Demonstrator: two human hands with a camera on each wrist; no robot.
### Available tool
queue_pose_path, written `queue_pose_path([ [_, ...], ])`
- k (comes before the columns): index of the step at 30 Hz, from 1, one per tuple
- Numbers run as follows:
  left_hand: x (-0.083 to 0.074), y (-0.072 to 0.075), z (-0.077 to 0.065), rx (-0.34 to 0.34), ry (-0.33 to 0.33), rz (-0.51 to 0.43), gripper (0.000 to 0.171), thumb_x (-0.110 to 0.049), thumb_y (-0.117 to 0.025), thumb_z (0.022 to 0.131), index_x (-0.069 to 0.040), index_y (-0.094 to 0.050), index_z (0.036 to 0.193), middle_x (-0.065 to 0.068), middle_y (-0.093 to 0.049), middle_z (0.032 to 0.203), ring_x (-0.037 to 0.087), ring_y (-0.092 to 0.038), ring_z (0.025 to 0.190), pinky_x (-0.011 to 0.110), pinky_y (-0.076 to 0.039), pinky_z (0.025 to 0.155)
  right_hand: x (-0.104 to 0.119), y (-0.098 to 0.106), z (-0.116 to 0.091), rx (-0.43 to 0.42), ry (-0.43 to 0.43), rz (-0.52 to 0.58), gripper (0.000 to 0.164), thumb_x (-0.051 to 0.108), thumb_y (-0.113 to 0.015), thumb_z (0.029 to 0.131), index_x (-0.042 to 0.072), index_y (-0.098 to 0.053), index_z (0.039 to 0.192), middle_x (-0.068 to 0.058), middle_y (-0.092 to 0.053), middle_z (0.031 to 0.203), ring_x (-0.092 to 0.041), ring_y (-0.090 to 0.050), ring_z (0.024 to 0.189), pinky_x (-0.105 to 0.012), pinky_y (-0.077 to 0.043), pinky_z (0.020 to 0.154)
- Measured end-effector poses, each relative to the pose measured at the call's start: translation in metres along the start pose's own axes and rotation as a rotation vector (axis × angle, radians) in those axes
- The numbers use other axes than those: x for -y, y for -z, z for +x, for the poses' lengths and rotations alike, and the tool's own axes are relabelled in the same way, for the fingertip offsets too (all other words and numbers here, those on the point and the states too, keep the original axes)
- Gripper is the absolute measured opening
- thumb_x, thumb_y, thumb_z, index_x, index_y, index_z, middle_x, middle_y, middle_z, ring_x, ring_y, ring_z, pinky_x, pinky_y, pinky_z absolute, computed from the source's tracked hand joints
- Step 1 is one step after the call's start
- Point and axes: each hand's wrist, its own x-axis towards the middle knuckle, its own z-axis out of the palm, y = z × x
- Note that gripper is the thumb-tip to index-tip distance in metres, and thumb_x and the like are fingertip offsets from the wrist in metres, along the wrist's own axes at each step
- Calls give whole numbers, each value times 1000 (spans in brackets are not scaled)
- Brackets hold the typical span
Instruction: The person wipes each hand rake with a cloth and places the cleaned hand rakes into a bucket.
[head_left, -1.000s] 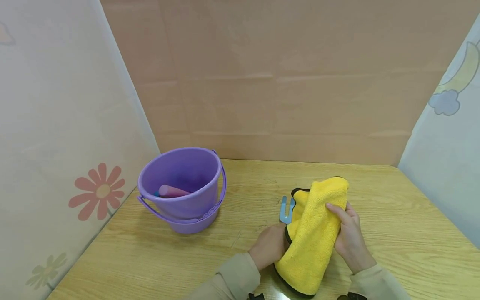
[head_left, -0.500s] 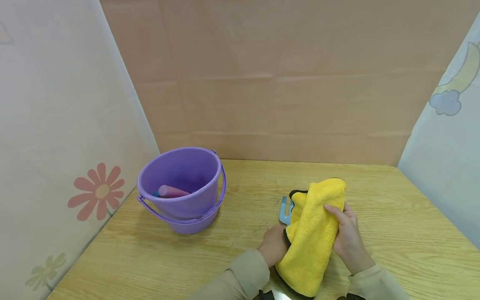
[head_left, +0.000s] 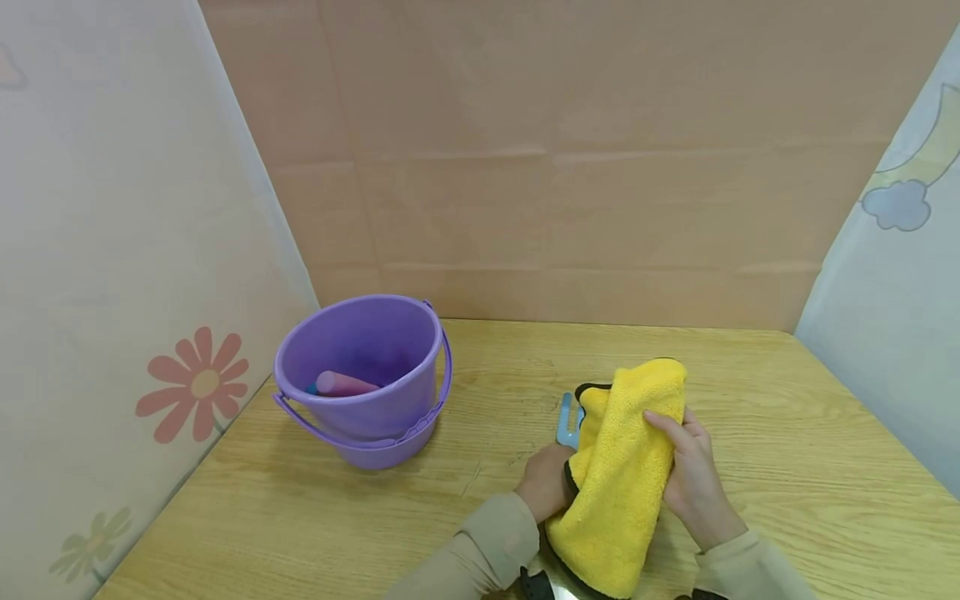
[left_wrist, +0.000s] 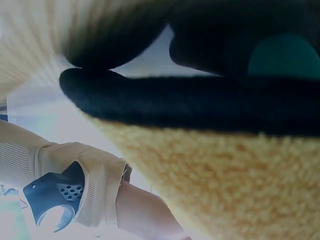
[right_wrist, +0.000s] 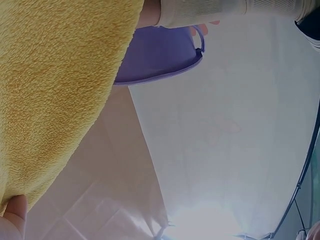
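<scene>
A yellow plush towel (head_left: pixel 626 483) with a black edge hangs between my hands over the table. My right hand (head_left: pixel 693 475) pinches it from the right, thumb on the front face; the fingers behind are mostly hidden. My left hand (head_left: pixel 543 482) is partly under the towel's left edge, with its fingers out of sight. From that fist sticks a flat blue pronged tool (head_left: pixel 566 423), like a toy sand fork, partly covered by the towel. In the left wrist view the black towel edge (left_wrist: pixel 200 102) fills the middle, and a teal patch (left_wrist: pixel 285 57) shows above it.
A purple bucket (head_left: pixel 408 408) with its handle down stands on the wooden table (head_left: pixel 480 358) at the left. Inside lies a pink cylinder-shaped thing (head_left: pixel 345 383) beside something blue. Tan paper (head_left: pixel 555 208) backs the table; white printed sheets flank both sides.
The towel and both hands have drifted slightly left. The towel covers a little more of the blue prongs, and my left sleeve has shifted right. The bucket has not moved.
</scene>
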Motion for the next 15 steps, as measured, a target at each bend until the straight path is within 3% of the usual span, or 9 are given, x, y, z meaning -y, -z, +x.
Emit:
queue_pose_path([
  [6, 2, -2, -1, 36, 112, -281, 32, -25, -57, 85, -12, -49, 58, -4, -46, 57, 8, -40, 50, 21, -35, 47, 1, 3, -1, 8, -28, -59, 18, 6, -44, 95, 17, -52, 107, 6, -58, 98, -8, -59, 87, -25, -49, 75],
  [8, 3, -3, -1, 41, 132, -332, 32, -29, -56, 86, -12, -51, 59, -4, -48, 58, 8, -41, 51, 22, -36, 47, 2, 3, -2, 2, -34, -69, 17, 6, -44, 95, 17, -52, 107, 6, -57, 98, -8, -58, 87, -25, -49, 75],
  [10, 5, -3, -1, 40, 110, -294, 32, -26, -56, 86, -13, -48, 57, -4, -46, 57, 8, -40, 50, 22, -35, 46, 3, 3, -2, -3, -37, -59, 17, 6, -44, 95, 17, -52, 107, 6, -58, 98, -8, -59, 87, -25, -50, 75],
  [15, 8, -4, 4, 36, 76, -88, 38, -16, -57, 82, -14, -35, 51, -3, -34, 51, 8, -30, 47, 21, -29, 42, 6, 4, -3, 10, -23, -2, 19, 4, -43, 95, 15, -55, 105, 5, -61, 96, -10, -61, 86, -27, -51, 73],
])
